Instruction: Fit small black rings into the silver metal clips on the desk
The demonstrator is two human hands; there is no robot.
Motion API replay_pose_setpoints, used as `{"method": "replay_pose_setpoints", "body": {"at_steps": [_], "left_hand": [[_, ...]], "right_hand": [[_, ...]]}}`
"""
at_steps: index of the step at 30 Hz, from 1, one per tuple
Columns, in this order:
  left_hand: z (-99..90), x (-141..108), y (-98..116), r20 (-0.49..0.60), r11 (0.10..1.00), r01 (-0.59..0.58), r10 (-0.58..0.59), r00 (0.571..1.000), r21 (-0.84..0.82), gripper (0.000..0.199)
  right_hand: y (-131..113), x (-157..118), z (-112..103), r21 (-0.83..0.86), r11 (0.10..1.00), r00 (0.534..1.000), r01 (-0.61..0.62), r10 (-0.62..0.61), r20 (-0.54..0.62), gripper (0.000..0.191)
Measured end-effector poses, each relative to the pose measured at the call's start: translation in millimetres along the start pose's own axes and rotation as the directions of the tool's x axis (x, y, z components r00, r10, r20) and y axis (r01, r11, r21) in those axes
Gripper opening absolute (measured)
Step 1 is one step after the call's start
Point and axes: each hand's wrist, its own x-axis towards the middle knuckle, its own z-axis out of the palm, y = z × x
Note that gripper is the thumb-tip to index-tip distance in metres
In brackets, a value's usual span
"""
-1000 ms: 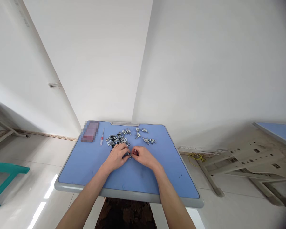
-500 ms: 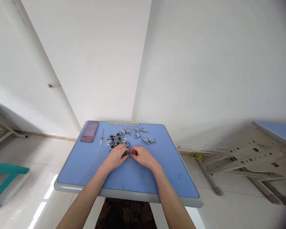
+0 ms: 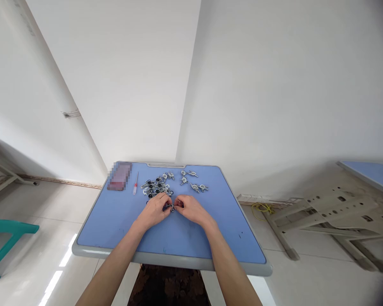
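Note:
Above the middle of the blue tabletop [image 3: 115,225], my left hand [image 3: 156,210] pinches a small metal part with a ring [image 3: 172,209] at its end. My right hand [image 3: 189,208] meets it from the other side, its fingertips pressed together at the same part. Most of that piece is hidden by the fingers. Just beyond my left hand lies a pile of metal parts with black round discs [image 3: 151,187]. Several similar silver metal pieces [image 3: 194,187] are spread out farther back on the right.
A screwdriver with a clear and red handle [image 3: 135,187] lies left of the pile, beside a blurred-out flat object [image 3: 119,176]. A green stool [image 3: 9,229] stands on the floor at left. Another desk [image 3: 370,174] is at right, with a yellow cable [image 3: 262,208] near its legs.
Both hands stay in nearly the same place, with only a slight shift of the small ringed part between the fingertips. The view has moved very little.

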Motion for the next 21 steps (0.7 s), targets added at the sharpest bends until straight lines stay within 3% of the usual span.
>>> {"method": "replay_pose_setpoints", "body": {"at_steps": [7, 11, 15, 18, 21], "left_hand": [[-7.9, 3.7, -5.6, 0.035, 0.959, 0.154, -0.15, 0.988, -0.236, 0.008], [-12.5, 5.0, -8.1, -0.017, 0.931, 0.213, -0.228, 0.974, -0.297, 0.007], [-9.5, 4.2, -12.9, -0.046, 0.965, 0.208, -0.218, 0.975, -0.162, 0.012], [-4.7, 3.1, -15.9, -0.035, 0.989, 0.144, -0.143, 0.989, 0.019, 0.018], [-1.9, 2.2, -16.2, -0.047, 0.993, 0.08, -0.076, 0.996, 0.082, 0.021]], "right_hand": [[1.4, -0.9, -2.0, 0.015, 0.999, 0.999, -0.035, 0.035, 0.003, 0.008], [2.3, -0.8, -4.3, 0.011, 0.999, 0.999, -0.051, 0.051, -0.004, 0.008], [2.0, -0.8, -6.2, 0.023, 0.998, 0.999, -0.051, 0.051, 0.009, 0.008], [1.7, -0.8, -6.1, 0.027, 0.999, 0.999, -0.046, 0.046, -0.001, 0.008], [1.5, -0.4, -5.1, 0.019, 0.999, 0.999, -0.046, 0.046, -0.002, 0.009]]}}
